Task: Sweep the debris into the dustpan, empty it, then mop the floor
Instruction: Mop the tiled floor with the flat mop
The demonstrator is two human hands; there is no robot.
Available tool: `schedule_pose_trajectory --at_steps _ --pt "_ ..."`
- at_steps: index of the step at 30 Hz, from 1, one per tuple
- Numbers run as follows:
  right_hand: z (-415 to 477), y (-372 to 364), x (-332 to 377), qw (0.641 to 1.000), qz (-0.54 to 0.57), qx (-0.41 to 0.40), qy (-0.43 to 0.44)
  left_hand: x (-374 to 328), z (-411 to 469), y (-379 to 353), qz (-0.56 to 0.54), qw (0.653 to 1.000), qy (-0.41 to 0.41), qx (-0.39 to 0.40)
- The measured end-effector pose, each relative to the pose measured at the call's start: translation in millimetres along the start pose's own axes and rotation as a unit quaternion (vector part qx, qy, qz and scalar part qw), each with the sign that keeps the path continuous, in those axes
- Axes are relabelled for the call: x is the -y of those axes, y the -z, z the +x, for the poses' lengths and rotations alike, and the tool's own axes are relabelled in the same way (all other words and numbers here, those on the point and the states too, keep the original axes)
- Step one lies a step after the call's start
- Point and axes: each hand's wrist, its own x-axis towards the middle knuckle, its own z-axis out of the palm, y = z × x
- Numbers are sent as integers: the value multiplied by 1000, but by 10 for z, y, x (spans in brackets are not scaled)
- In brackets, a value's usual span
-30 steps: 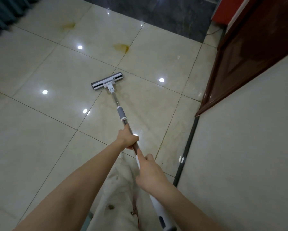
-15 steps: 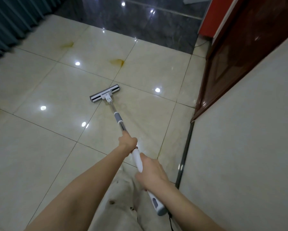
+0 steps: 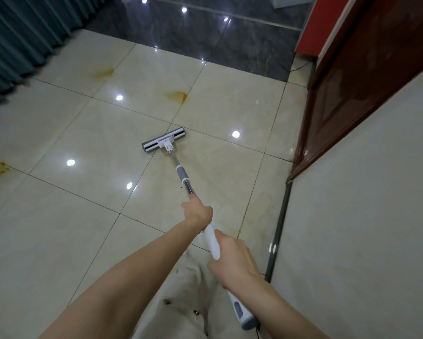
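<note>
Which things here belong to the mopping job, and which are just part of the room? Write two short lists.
In the job:
flat mop, gripped by the left hand and right hand
cream tiled floor
orange-brown stain beyond the mop

Just there:
teal curtain
brown wooden door
red panel
pale wall
dark marble floor

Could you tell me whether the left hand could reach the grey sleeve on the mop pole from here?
Probably yes: the left hand grips the mop pole just behind the grey sleeve, with only bare metal tube between them and nothing blocking.
</note>
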Motion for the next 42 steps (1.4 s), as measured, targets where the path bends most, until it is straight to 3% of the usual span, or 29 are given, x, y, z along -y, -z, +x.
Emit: schedule_pose_trajectory --at_steps 15,24,32,42 --pt "558 194 203 991 115 -48 -46 -544 586 54 26 998 -65 11" --pt "880 209 118 994 93 -29 -55 -578 932 -91 66 995 -69 40" --pt "1157 372 202 996 71 -25 -38 -704 1218 -49 -17 997 -73 12" --pt "1851 701 435 997 66 -26 -28 -1115 1945 115 -21 997 -76 15"
